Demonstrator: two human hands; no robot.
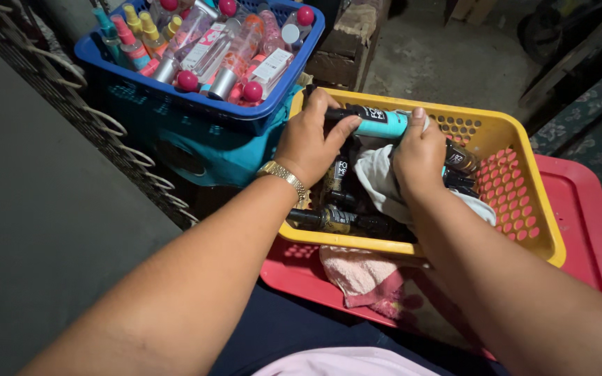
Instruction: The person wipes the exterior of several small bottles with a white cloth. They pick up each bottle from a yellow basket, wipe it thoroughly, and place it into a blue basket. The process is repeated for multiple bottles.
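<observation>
A pink towel point(357, 275) lies nearest, on the red tray point(580, 230) under the yellow basket point(524, 209). Over the basket, the left hand point(308, 139) and right hand point(419, 157) both close around a teal and black bottle point(377, 122), the right also gripping a white cloth point(377, 177) (apparently wiping it); steady turning seems needed. Beyond, a blue basket point(245, 115) holds clear bottles

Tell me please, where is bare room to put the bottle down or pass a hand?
Free: the red tray right of the yellow basket, and the basket's perforated right end. Crowded: the basket's middle, with dark bottles and white cloth under both hands holding the teal bottle, and the full blue basket.
</observation>
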